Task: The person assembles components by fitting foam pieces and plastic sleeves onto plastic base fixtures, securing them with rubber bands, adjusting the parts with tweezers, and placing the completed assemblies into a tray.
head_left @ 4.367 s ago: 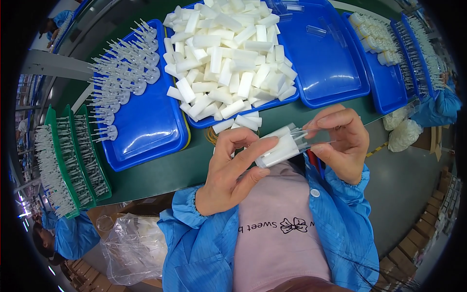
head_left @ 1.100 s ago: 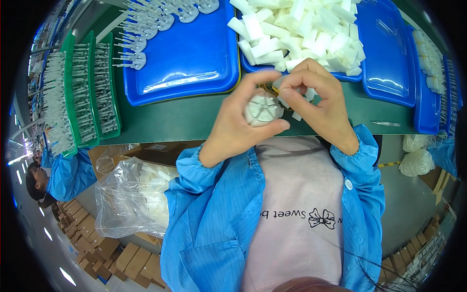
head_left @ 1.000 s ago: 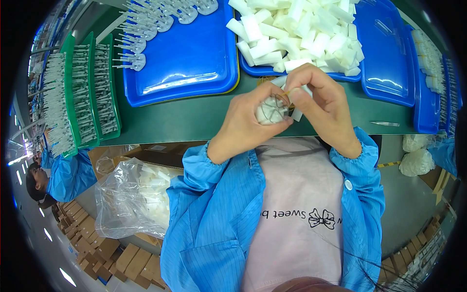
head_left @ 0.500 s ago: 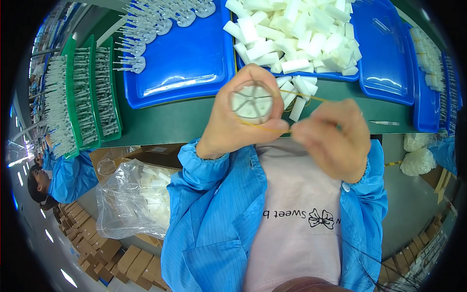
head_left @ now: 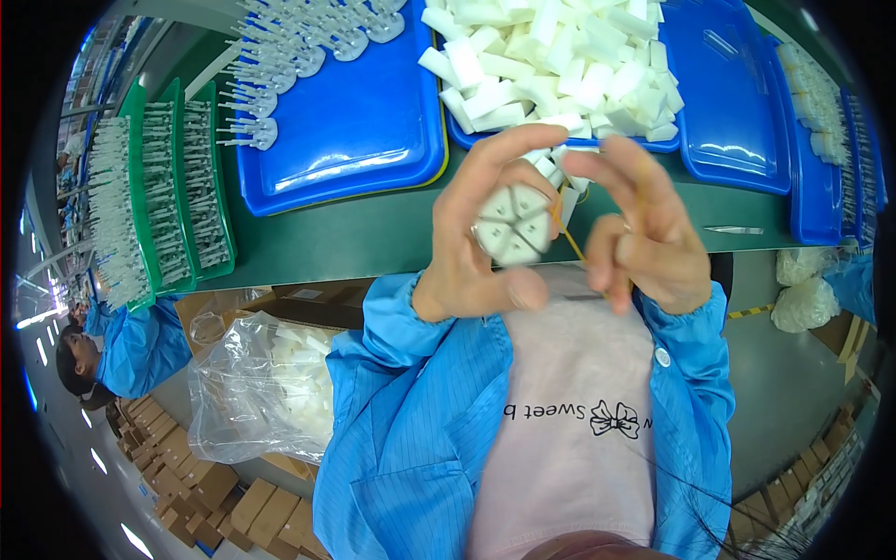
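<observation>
My left hand [head_left: 459, 247] curls around a round bundle of white wedge-shaped pieces [head_left: 511, 226], held end-on above the table's near edge. Its forefinger reaches out past the bundle and its thumb lies below. Close by on the right, my right hand [head_left: 658, 247] is raised with bent fingers, partly smeared by motion. A yellow rubber band [head_left: 571, 238] runs from the bundle's right side to those fingers. Whether it circles the whole bundle is hidden. Just behind the hands lie a few loose white foam pieces [head_left: 546, 163] on the green table.
A blue tray [head_left: 355, 168] at the left carries clear pronged plastic parts. White foam blocks [head_left: 560, 65] heap the middle tray. Another blue tray [head_left: 733, 103] and tweezers [head_left: 734, 230] are at the right. Green racks [head_left: 163, 187] stand far left; a co-worker [head_left: 121, 350] sits beyond.
The bundle has tilted and moved slightly right and down, turning its segmented end toward view. My left fingers have spread more. My right hand has risen, its fingers opening around the yellow band.
</observation>
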The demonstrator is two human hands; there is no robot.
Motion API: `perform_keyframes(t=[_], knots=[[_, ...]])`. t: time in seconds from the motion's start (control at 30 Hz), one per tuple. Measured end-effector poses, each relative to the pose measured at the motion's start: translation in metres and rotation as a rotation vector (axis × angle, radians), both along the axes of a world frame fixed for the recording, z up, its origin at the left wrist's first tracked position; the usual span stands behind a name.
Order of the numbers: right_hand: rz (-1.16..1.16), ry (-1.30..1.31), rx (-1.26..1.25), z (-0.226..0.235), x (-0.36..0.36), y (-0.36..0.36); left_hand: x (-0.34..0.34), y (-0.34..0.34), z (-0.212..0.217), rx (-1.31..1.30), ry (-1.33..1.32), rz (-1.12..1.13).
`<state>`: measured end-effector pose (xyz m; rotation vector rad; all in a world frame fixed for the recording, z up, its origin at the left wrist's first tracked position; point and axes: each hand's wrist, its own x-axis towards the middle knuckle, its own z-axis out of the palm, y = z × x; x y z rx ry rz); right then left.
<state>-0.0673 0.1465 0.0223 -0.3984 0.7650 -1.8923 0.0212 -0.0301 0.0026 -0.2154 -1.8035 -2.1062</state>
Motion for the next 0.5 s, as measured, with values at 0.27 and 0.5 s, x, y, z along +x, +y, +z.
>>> perform_keyframes(t=[0.27, 0.5], knots=[[-0.432, 1.504, 0.362, 0.007, 0.013, -0.026, -0.004, 0.004, -0.007, -0.44, -0.165, 0.066], [-0.446, 1.474, 0.367, -0.002, 0.015, -0.026, -0.011, 0.014, -0.018, -0.296, -0.201, -0.009]])
